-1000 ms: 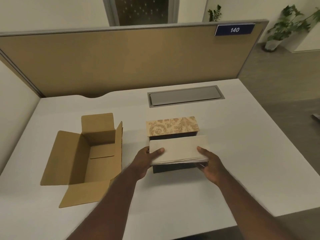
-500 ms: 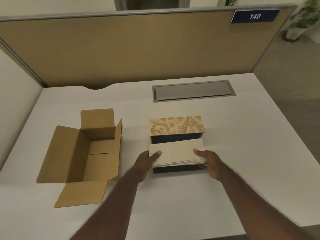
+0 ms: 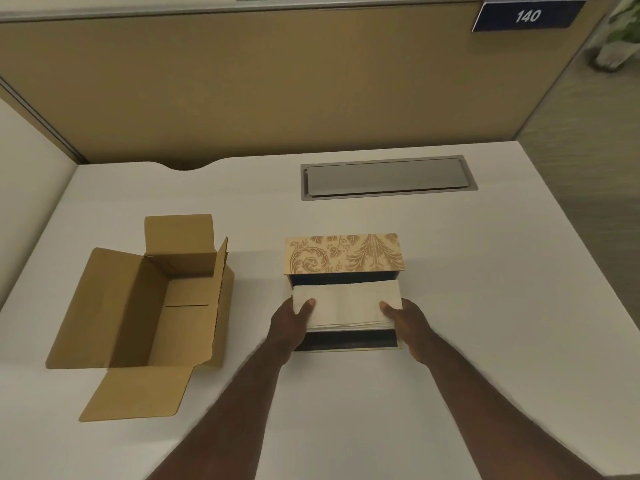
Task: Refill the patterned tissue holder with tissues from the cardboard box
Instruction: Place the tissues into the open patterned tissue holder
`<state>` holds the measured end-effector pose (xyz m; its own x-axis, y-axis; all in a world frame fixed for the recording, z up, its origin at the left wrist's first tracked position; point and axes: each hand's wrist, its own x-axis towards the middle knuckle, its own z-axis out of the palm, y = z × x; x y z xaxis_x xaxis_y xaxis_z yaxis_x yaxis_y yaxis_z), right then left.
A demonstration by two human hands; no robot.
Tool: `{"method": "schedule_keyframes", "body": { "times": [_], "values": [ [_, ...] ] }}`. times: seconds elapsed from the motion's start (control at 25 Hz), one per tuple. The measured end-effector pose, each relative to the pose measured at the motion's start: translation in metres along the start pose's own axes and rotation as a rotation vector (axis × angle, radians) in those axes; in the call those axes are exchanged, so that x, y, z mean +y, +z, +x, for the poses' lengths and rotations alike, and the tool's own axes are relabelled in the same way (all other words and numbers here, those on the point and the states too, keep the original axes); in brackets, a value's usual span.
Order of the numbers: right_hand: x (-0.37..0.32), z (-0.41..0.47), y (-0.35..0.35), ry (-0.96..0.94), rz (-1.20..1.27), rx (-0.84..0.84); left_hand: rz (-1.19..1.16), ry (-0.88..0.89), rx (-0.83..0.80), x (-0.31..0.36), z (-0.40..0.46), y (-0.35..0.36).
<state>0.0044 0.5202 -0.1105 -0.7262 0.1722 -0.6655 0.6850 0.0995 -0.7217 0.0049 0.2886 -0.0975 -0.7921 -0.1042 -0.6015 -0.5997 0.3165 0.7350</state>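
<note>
The patterned tissue holder point(image 3: 344, 252) stands open in the middle of the white desk, its beige floral lid tipped up at the back and its dark inside showing. A stack of white tissues point(image 3: 346, 304) sits over the holder's opening. My left hand point(image 3: 289, 323) grips the stack's left end with the thumb on top. My right hand point(image 3: 407, 323) grips its right end the same way. The brown cardboard box point(image 3: 138, 306) lies to the left with its flaps spread; nothing shows inside it.
A grey cable hatch point(image 3: 388, 176) is set into the white desk point(image 3: 485, 306) behind the holder. A tan partition point(image 3: 242, 81) with a blue "140" label point(image 3: 526, 15) closes the back. The desk's right edge drops to the floor.
The tissue stack has sunk lower over the holder's opening and my hands have drawn closer to it. My head has tilted down and nearer.
</note>
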Motion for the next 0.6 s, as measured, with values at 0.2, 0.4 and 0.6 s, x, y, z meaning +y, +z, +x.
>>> {"method": "schedule_keyframes", "body": {
  "times": [0.2, 0.4, 0.6],
  "values": [
    [-0.0015, 0.0025, -0.0002, 0.035, -0.031, 0.005, 0.011, 0.028, 0.031, 0.0015, 0.0043, 0.0012],
    [-0.0021, 0.0014, 0.0029, 0.036, -0.059, 0.025, -0.009, 0.026, 0.031, 0.0015, 0.0059, 0.0009],
    [-0.0028, 0.0025, 0.0056, 0.019, -0.059, 0.041, -0.001, 0.025, 0.05, -0.0014, 0.0067, 0.0002]
  ]
}}
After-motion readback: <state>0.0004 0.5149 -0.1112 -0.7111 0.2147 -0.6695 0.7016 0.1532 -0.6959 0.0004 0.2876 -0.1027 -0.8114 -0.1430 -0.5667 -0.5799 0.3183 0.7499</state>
